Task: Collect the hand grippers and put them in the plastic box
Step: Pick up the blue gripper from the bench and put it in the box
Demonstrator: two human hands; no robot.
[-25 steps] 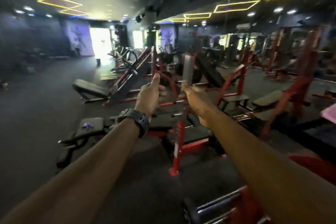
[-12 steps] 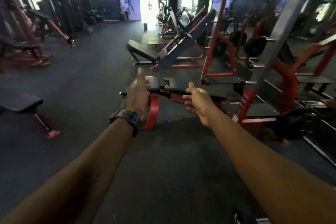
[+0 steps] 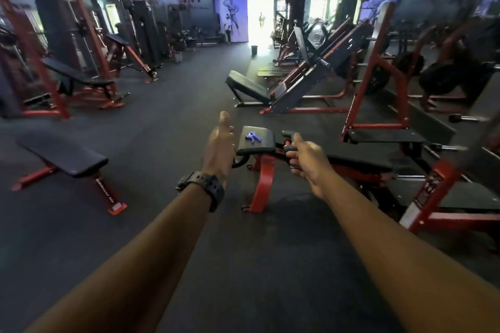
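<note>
**Two hands out ahead, one blue gripper on a padded seat**

Head view. Both arms were stretched forward over the dark rubber floor [image 3: 243,265]. The left hand [image 3: 219,149] was edge-on to the camera, fingers straight and together, thumb side up, holding nothing. A black watch [image 3: 204,185] sat on that wrist. The right hand [image 3: 307,158] was well apart from the left, thumb raised, fingers loosely curled; something small and dark showed at the fingertips, but I could not tell whether it was held or was part of the frame behind.

Between the two hands, further off, a blue hand gripper [image 3: 253,137] lay on the black pad of the worktop [image 3: 266,140], a seat carried on a red leg. It lay toward the pad's left part, handles splayed, touched by neither hand. The left hand was nearer to it than the right.

No plastic box was in view.

Surroundings: a flat bench [image 3: 65,155] with red feet stood to the left, a leg-press machine [image 3: 305,81] beyond the pad, red racks [image 3: 378,73] with weight plates to the right. A bright doorway [image 3: 258,20] glared at the far end of the hall, edges washed out.
</note>
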